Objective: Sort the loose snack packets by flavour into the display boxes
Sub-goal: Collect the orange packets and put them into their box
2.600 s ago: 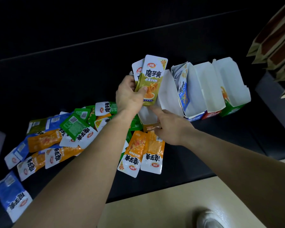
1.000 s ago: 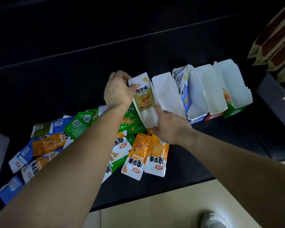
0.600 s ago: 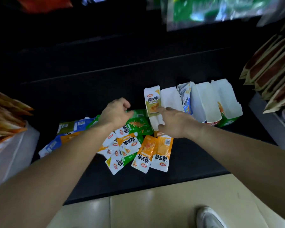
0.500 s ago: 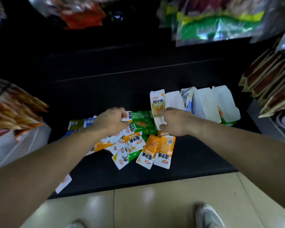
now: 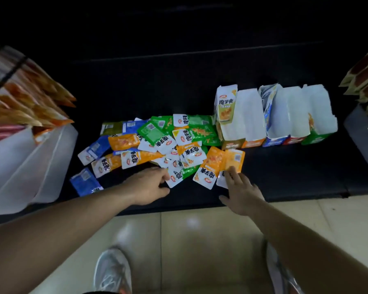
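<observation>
The packets (image 5: 157,143) lie heaped just left of the boxes (image 5: 251,115). The right hand (image 5: 242,193) rests spread fingers on an orange packet (image 5: 233,160); the left hand (image 5: 149,185), loosely open, holds nothing. Light, floppy, likely slick: pinch a sealed end.

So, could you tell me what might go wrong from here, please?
The loose packets overlap, so sliding the orange packet under the right hand could drag neighbours off the shelf's front edge.
The blue packet lies close to that edge.
The olive packet stands tall out of the leftmost box and might topple if bumped.
</observation>
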The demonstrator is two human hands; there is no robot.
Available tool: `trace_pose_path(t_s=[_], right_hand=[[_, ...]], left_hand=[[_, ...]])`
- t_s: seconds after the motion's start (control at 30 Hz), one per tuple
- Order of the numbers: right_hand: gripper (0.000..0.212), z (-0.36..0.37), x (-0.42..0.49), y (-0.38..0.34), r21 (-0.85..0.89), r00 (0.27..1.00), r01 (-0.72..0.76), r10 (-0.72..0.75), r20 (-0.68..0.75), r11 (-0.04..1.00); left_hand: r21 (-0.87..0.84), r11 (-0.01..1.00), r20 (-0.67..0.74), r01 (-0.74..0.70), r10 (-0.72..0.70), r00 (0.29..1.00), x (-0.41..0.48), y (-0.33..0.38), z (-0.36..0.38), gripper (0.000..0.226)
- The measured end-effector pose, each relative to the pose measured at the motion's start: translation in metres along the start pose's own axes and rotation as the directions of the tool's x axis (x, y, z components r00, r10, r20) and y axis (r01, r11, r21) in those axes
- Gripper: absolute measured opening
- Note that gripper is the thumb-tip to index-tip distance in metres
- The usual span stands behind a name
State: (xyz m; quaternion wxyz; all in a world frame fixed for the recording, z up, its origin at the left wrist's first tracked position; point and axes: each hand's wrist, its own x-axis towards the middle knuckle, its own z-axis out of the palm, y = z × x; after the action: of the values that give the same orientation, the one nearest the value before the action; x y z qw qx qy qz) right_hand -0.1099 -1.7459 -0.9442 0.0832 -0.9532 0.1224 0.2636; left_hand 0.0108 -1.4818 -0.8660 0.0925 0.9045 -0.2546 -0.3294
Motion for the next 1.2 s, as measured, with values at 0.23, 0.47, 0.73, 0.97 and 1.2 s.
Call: trace_pose_path(t_s=[0.23,0.47,0.73,0.97,1.2], right_hand=[[0.055,0.021,0.008,0.003,0.11,0.949,-0.023,0.057,-0.31,0.994],[0.09,0.005,0.033,0.023,0.055,0.976,-0.071,0.08,-0.201,0.996],[0.122,0.005,0.021,0.026,0.234,0.946,-0.284,0.311,-0.088,0.93],[0.069,-0.002,0.006,0.023,0.525,0.938,-0.275,0.345,-0.038,0.806],[0.014,-0.04,-0.031,-0.017,0.751,0.969,0.144,0.063,-0.24,0.645]], left_hand=[[0.002,0.995,0.071,-0.096,0.096,0.993,0.046,0.038,0.044,0.047],[-0.029,0.996,0.151,-0.082,0.085,0.985,0.044,0.034,0.074,0.045],[-0.168,0.986,0.147,0.02,0.005,0.989,0.025,0.015,0.076,0.038],[-0.204,0.978,0.117,0.032,-0.008,0.993,0.025,0.022,0.067,0.041],[-0.718,0.682,0.188,0.139,-0.003,0.982,0.026,0.066,0.036,0.03]])
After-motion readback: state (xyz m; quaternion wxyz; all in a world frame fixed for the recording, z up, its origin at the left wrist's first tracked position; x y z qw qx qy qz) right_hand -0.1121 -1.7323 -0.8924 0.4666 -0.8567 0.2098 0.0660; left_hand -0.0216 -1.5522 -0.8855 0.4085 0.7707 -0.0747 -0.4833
